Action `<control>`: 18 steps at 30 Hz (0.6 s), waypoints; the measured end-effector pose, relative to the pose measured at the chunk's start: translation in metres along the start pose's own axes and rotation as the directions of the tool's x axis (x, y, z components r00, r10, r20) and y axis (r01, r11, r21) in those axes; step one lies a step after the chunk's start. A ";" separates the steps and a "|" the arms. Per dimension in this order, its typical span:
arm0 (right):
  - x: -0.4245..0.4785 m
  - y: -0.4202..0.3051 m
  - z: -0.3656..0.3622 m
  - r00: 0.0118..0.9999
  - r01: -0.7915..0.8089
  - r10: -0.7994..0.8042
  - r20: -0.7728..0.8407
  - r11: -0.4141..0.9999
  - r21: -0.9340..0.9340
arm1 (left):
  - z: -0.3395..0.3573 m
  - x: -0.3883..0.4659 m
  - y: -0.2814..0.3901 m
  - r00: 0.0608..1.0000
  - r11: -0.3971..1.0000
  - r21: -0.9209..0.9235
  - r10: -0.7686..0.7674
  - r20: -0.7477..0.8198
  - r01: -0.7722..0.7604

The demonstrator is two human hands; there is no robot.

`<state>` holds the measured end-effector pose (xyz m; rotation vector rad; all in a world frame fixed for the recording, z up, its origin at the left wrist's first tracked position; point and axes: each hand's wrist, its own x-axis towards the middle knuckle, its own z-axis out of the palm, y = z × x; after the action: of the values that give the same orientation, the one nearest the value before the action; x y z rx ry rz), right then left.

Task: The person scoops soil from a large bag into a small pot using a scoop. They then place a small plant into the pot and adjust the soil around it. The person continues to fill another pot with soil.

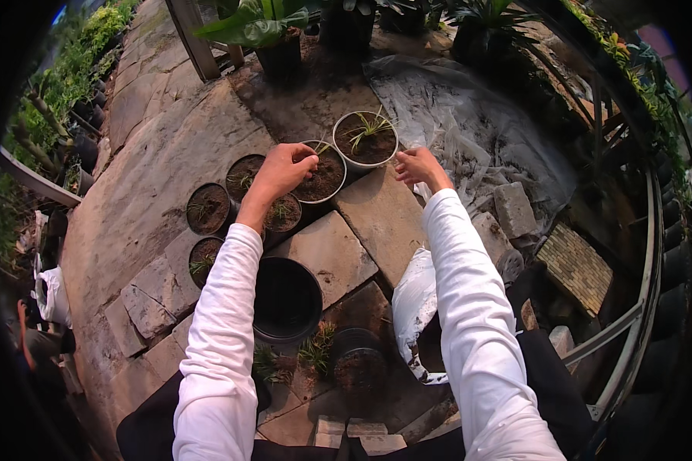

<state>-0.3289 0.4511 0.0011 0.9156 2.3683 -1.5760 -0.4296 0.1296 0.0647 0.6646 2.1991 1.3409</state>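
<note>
My left hand [288,170] hangs over a soil-filled pot [324,183] with a pale rim, fingers curled. A few thin leaves show beyond its fingertips; whether they are pinched is hidden. Beside the rim of a second pale-rimmed pot [343,151], my right hand [418,167] hovers with loosely bent fingers and nothing visible in it. A small plant with narrow striped leaves [368,130] grows in the soil of that second pot. Several smaller dark pots [209,208] with soil and grassy seedlings cluster left of and below my left hand.
Nearer me sit a large black pot [287,299], loose seedlings [317,347] and a white sack [413,299] with dark soil on its edge. Right lie crumpled plastic sheeting [438,109], concrete blocks [514,210] and a patterned slab [575,266]. A person's arm [24,334] appears far left.
</note>
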 end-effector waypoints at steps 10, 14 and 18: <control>-0.224 -0.067 -0.069 0.979 0.197 -0.181 0.090 0.958 -0.208 | -0.007 -0.214 -0.046 0.890 0.831 0.517 0.063 -0.452 0.203; -0.313 -0.051 -0.090 0.973 0.225 -0.205 0.109 0.949 -0.222 | 0.004 -0.250 -0.058 0.821 0.830 0.466 0.017 -0.571 0.307; -0.381 -0.027 -0.110 0.976 0.216 -0.205 0.078 0.958 -0.188 | 0.001 -0.249 -0.073 0.836 0.798 0.528 0.057 -0.546 0.291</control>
<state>-0.0163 0.3877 0.2386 0.5872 2.5942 -1.3809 -0.2493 -0.0540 0.0344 0.3432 3.1272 0.8000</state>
